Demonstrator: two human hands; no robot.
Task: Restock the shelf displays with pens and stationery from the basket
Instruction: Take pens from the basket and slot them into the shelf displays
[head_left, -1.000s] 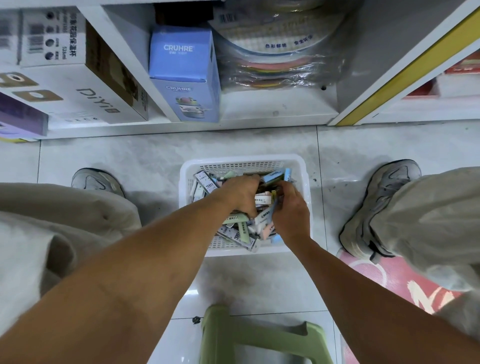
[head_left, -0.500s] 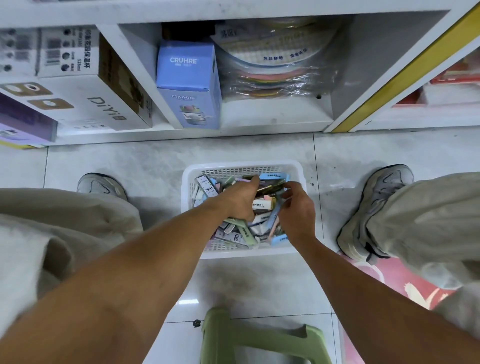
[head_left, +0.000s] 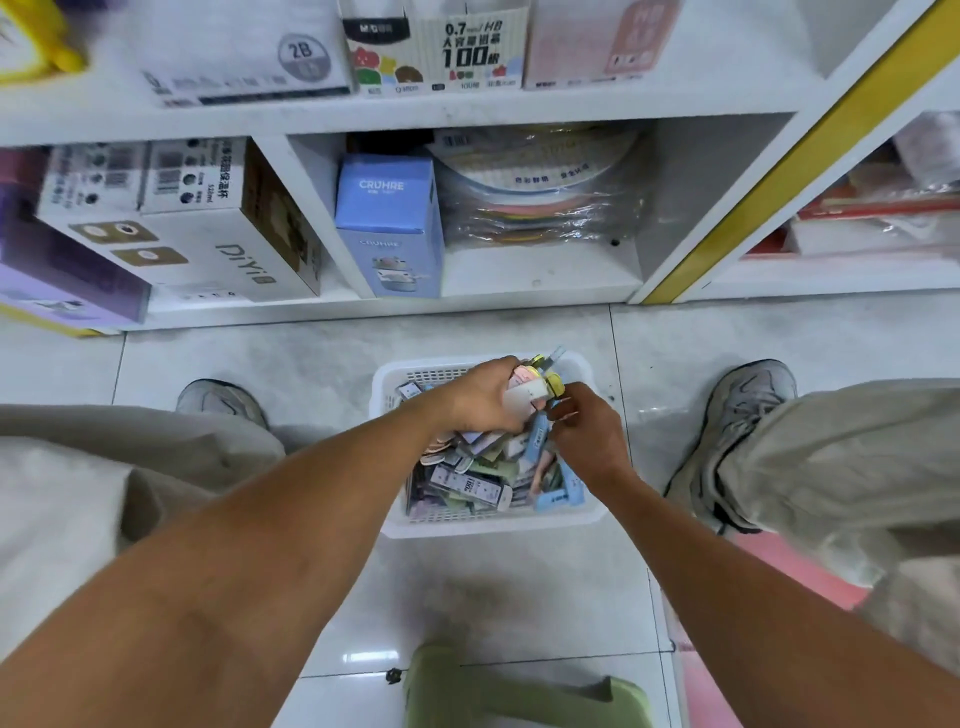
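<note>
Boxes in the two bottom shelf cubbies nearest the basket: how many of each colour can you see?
White DiYi boxes: 2, stacked or side by side
Purple box: 1
Blue CRUHRE box: 1
Total: 4 boxes

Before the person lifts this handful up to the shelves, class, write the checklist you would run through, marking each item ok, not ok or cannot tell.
1. Left hand grips a bundle of packets: ok.
2. Right hand has a firm hold on a blue packet: cannot tell; fingertips pinch near it, contact blurred.
3. Bundle clear of the basket contents: cannot tell; the hand sits low over the pile.
4. Basket flat on the floor between the shoes: ok.
5. Free room on the lower shelf beside the blue box: ok.
6. Matching display for these packets in view: cannot tell.
</note>
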